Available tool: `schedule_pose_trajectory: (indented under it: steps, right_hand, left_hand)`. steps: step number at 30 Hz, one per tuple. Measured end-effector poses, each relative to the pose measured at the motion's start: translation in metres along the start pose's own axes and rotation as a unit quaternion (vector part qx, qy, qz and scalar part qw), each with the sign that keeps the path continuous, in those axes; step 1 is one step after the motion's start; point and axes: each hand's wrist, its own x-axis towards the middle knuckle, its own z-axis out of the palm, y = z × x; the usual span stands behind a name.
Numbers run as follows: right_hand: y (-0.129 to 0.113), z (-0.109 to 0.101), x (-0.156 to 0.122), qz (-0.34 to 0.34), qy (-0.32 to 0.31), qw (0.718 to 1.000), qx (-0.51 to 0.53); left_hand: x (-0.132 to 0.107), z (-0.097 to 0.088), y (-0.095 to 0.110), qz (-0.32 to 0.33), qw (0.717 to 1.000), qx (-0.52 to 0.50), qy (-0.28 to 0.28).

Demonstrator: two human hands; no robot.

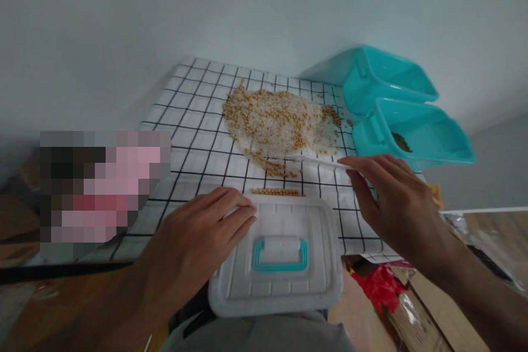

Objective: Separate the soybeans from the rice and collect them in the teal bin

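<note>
A white box lid (pixel 284 280) with a teal handle (pixel 280 256) lies at the near edge of the table, over my lap. My left hand (pixel 193 242) rests on its far left corner, fingers stretched flat and close together. My right hand (pixel 396 203) hovers right of the lid, fingertips pinched on a thin white strip (pixel 317 162). The strip reaches left to the near edge of a pile of rice mixed with yellow beans (pixel 280 121). A short row of beans (pixel 276 192) lies just beyond the lid.
A white cloth with a black grid (pixel 193 121) covers the table against a pale wall. Two teal bins stand at the right, the far one (pixel 388 74) empty, the near one (pixel 416 135) holding some dark bits. A red bag (pixel 379 286) and cardboard lie below the table.
</note>
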Motion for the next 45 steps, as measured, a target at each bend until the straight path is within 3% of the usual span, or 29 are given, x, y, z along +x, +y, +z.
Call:
schedule_pose_trajectory:
  steps: [16, 45]
  right_hand:
    - [-0.014, 0.006, -0.007, -0.002, -0.018, 0.999, 0.04]
    - [-0.01, 0.001, 0.0, -0.024, -0.032, 0.998, 0.046]
  left_hand:
    - [0.001, -0.001, -0.001, 0.01, 1.0, 0.013, 0.013]
    - [0.0, -0.002, 0.0, 0.008, 1.0, 0.014, 0.006]
